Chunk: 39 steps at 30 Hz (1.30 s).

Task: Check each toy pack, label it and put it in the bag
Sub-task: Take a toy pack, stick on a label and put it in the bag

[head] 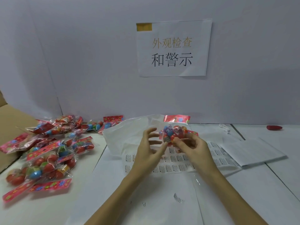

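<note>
A clear toy pack (176, 131) of coloured eggs with a red header card is held up above the table's middle. My right hand (193, 146) pinches its lower right side. My left hand (150, 147) has its fingers spread, and a fingertip presses a small white label onto the pack's lower left. Under both hands lies a sheet of warning labels (175, 166). A crumpled white plastic bag (128, 135) lies open behind my left hand. A heap of further toy packs (48, 151) covers the table's left side.
A cardboard box (11, 120) stands at the far left. More packs (105, 124) lie along the back wall under a paper sign (173, 47). Folded white sheets (253, 151) lie to the right, and a small red object (274, 127) sits far right.
</note>
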Available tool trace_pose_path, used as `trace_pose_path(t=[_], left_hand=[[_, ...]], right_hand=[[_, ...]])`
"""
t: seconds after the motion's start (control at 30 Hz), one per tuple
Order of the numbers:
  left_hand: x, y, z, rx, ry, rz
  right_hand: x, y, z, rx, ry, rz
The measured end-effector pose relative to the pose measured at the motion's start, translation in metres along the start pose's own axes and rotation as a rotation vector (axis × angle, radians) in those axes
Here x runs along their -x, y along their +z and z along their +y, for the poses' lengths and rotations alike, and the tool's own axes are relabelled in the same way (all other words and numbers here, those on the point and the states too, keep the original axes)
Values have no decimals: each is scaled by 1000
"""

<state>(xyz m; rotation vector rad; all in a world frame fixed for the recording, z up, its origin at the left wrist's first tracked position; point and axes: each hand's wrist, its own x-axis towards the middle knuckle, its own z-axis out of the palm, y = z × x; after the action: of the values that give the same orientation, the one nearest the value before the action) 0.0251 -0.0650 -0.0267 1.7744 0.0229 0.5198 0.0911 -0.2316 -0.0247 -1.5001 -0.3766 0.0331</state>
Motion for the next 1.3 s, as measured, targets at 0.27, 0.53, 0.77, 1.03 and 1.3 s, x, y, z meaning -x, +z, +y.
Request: trace_pose_path(t=[0.27,0.53,0.77,1.03,1.3], left_hand=[[-1,-8,7,444,-147,-177],[-3,-8,8,562,-160,-250],[-1,-6,7,235,-39,-74],[-1,-5,3,141,42,12],[10,-29,26,135,71,101]], right_hand=[[9,2,-10,149,-273,-224],[10,5,-1,333,-424,-191],[3,2,2,6,-99,-107],[4,-10,-19,-63,124,-221],[2,-132,-56,-1513,-170,-115]])
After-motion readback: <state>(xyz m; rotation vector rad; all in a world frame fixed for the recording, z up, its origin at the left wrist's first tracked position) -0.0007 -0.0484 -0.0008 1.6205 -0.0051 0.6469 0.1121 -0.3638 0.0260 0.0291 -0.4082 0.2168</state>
